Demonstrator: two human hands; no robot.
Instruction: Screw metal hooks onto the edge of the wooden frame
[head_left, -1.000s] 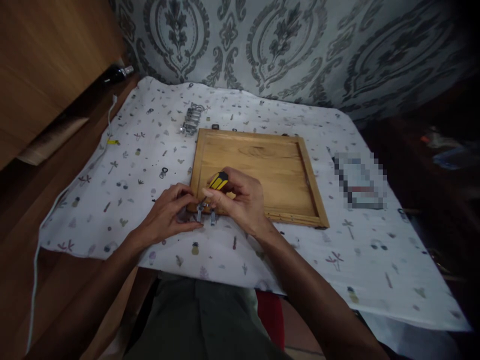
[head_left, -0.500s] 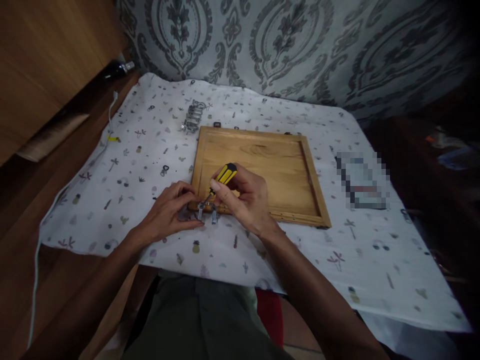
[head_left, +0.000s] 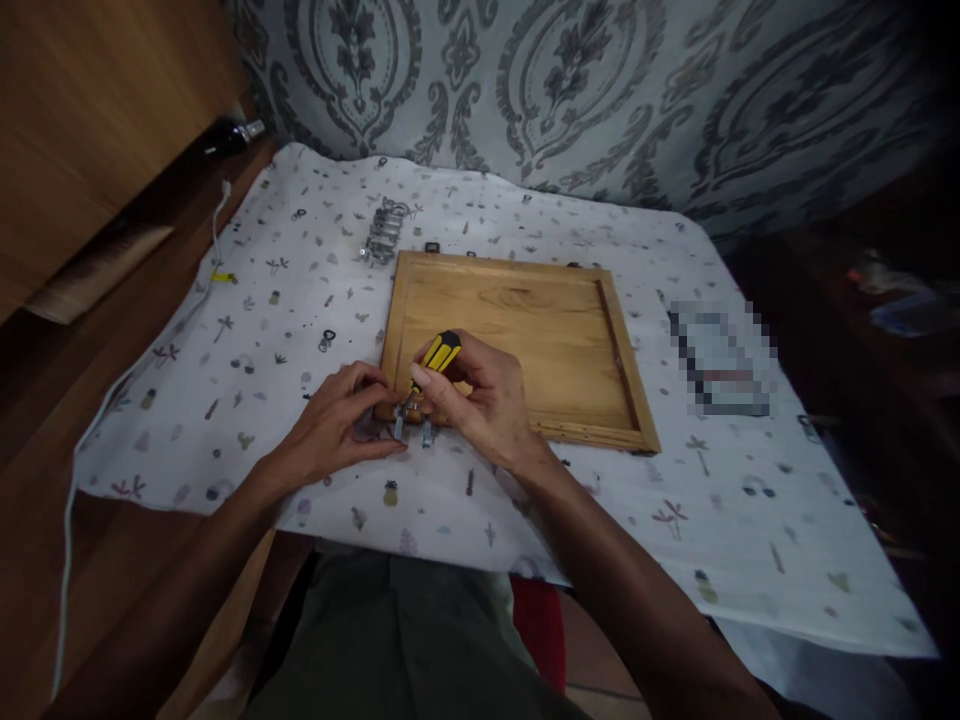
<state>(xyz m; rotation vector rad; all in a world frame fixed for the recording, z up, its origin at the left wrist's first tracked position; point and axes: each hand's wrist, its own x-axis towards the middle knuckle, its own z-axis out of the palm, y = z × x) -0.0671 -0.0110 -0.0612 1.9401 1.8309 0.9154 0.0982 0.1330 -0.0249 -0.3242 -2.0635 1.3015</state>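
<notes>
My right hand is closed round a yellow and black screwdriver, held tilted with its shaft pointing down to the left. The tip meets a small metal latch on the near left edge of a shallow wooden box lid. My left hand pinches about this latch, thumb below and index finger at the lid's corner. A second metal latch hangs on the same edge just to the right. The screw under the tip is too small to make out.
Several metal latches lie in a row behind the lid. A pixelated, phone-like object rests at the right on the patterned tablecloth. A white cable runs down the left side, and a patterned wall stands behind.
My right hand and the screwdriver have shifted slightly left and down, and the handle has turned a little. My left hand stays at the latch. The whole view has moved slightly.
</notes>
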